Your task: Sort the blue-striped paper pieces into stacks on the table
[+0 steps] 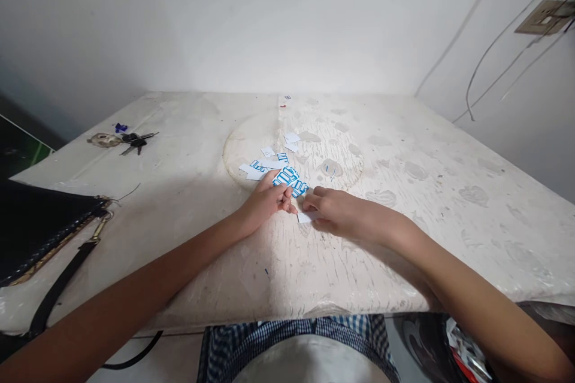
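Note:
My left hand (270,196) is closed, its thumb and fingers pinching a paper cutout (284,177) with blue outlines. Close beside it, my right hand (330,208) rests low over the table with curled fingers on a white paper piece (307,216). More blue-outlined cutouts (300,187) lie bunched between the two hands. Just beyond my left hand are white paper strips (254,171), some with blue lettering-like outlines. Small white scraps (291,137) lie farther back. My fingers partly hide the papers they touch.
The table (188,203) has a clear plastic cover. Keys (136,141) with a fob lie at the left back. A black bag (49,233) with a strap sits at the left edge. A wall socket (544,17) with hanging wires is at the right.

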The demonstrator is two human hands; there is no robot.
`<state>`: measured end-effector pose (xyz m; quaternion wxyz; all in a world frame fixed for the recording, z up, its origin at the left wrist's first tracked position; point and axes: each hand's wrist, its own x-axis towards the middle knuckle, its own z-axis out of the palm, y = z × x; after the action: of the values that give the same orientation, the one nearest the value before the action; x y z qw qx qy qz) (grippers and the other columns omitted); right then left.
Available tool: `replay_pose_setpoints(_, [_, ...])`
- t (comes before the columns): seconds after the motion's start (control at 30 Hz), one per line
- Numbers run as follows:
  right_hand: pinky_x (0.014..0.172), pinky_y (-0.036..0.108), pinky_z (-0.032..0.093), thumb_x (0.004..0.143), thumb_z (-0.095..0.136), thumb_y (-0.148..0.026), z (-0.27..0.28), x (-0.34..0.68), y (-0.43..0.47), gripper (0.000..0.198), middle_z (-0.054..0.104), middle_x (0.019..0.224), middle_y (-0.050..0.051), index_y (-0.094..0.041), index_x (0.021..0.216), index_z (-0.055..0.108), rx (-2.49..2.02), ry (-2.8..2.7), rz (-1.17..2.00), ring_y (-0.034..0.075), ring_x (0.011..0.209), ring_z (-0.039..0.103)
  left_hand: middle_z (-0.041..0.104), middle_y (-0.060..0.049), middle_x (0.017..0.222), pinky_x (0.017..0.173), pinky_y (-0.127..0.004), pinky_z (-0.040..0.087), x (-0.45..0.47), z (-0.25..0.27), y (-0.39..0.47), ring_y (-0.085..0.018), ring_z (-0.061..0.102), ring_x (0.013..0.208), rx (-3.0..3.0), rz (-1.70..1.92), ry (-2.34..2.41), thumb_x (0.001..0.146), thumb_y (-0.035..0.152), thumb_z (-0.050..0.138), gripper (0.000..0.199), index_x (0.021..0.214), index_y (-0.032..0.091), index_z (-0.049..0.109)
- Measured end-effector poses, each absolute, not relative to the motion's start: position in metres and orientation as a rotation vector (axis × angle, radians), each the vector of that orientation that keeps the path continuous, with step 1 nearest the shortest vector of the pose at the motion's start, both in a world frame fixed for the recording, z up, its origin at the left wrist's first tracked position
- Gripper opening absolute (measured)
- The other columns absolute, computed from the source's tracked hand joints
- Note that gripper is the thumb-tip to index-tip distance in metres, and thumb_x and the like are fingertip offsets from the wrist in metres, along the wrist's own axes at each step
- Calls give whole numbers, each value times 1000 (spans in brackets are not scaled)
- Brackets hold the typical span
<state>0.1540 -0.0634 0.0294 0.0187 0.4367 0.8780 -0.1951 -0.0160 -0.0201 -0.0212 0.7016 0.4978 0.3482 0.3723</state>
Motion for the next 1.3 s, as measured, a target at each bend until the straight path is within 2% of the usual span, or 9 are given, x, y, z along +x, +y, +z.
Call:
replay_pose_setpoints(0.1, [63,25,40,77,47,-3,30,157,-62,30,55,101,11,-12,105,55,1389,2685,-766,13,72,52,46,8,63,61,-31,48,-16,-22,-20,-6,42,46,1111,826,775,77,24,51,26,96,20,35])
replay_pose_setpoints(0.2, [64,25,40,76,47,-2,26,162,-58,23,57,90,7,-13,94,57,1330,2800,-845,12,71,51,45,8,62,60,-30,48,-16,-20,-21,-5,40,45,1123,813,767,76,23,51,20,90,19,36])
replay_pose_setpoints(0.4, [56,22,38,80,47,-9,29,171,-51,15,56,75,1,-15,82,61,1283,3162,-946,9,63,48,35,8,55,39,-20,32,-18,-10,-24,-4,26,38,1112,707,762,71,16,49,15,78,20,36])
replay_pose_setpoints(0.5, [55,23,37,84,45,-15,28,165,-52,16,54,77,3,-14,85,60,1492,3402,-518,9,61,46,34,8,56,38,-19,31,-20,-11,-22,-4,24,38,1047,650,647,72,20,47,12,79,20,38])
replay_pose_setpoints(0.67, [50,28,32,90,34,-16,12,151,-55,28,54,74,8,-11,80,60,1443,3299,653,14,60,43,36,6,57,41,-22,36,-22,-17,-17,-4,24,39,1019,569,552,83,41,40,22,79,19,41])
replay_pose_setpoints(0.77, [50,29,29,89,30,-8,5,144,-57,32,52,70,8,-12,76,59,1373,3163,881,15,59,42,34,7,59,42,-22,37,-21,-17,-19,-4,24,40,1090,578,623,85,44,41,24,83,20,42])
replay_pose_setpoints(0.87, [52,30,31,89,29,-7,4,141,-60,33,53,73,9,-12,78,60,1376,3119,814,16,62,44,32,8,60,43,-22,37,-20,-16,-22,-3,25,41,1158,594,682,84,37,48,18,87,20,43])
replay_pose_setpoints(1.13, [71,34,45,84,39,-17,7,156,-45,31,53,102,13,-11,108,57,1774,3252,27,22,89,52,39,8,56,45,-25,42,-20,-16,-21,-5,32,40,1117,832,721,77,23,50,27,104,17,45])
replay_pose_setpoints(1.3, [93,40,38,83,41,-18,-13,162,-23,36,54,120,14,-11,115,56,1540,3367,-314,25,113,47,47,6,58,49,-26,46,-24,-15,-12,-7,40,43,1073,1150,826,74,17,48,25,99,16,45])
